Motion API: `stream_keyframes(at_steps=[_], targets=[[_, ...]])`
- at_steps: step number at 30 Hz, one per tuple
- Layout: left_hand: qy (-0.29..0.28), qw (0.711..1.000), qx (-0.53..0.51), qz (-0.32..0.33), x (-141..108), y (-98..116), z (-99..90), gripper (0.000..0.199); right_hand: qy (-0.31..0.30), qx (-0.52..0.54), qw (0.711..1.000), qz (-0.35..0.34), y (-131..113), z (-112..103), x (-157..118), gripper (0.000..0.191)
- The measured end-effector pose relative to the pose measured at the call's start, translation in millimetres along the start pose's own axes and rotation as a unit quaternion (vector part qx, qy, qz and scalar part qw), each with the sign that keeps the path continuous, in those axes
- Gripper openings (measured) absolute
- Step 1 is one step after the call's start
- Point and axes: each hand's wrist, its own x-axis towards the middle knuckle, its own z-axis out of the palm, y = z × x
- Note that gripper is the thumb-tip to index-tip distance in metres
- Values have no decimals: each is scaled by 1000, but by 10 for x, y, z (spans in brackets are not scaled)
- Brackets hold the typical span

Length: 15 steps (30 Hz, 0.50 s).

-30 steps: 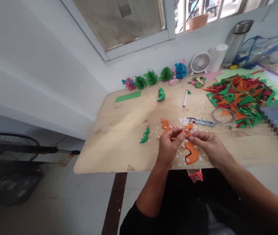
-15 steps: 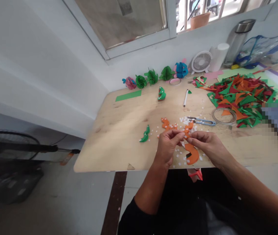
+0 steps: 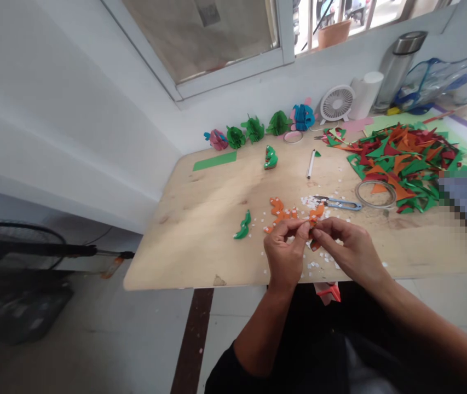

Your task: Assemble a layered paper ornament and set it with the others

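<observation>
My left hand (image 3: 286, 249) and my right hand (image 3: 347, 245) meet fingertip to fingertip above the front of the table. Both are closed in a pinch on a folded orange paper piece (image 3: 314, 245), mostly hidden by the fingers. Just beyond the fingertips shows a curved orange paper cutout (image 3: 317, 210) with white tabs; I cannot tell whether it touches them. Farther left lie more wavy orange cutouts (image 3: 276, 206) with small white squares on them. A curved green paper cutout (image 3: 242, 225) rests left of my left hand. White paper bits (image 3: 312, 265) are scattered under both hands.
Blue-handled thread snips (image 3: 344, 204) lie behind my right hand, near a tape roll (image 3: 376, 193). A heap of coloured paper scraps (image 3: 411, 158) covers the right side. Along the wall stand folded paper figures (image 3: 255, 129), a small white fan (image 3: 337, 103) and a bottle (image 3: 401, 71).
The orange piece that hung open below my fingers is now folded up and mostly covered by them. My hands have come closer together, the right one shifting slightly left.
</observation>
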Motion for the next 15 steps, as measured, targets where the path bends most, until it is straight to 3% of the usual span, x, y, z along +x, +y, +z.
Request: stream_keyframes(at_steps=[15], targets=[[-10,1000,-3,-9,-52,14,-38,7,14,-26,999,15,10,26,32,15]])
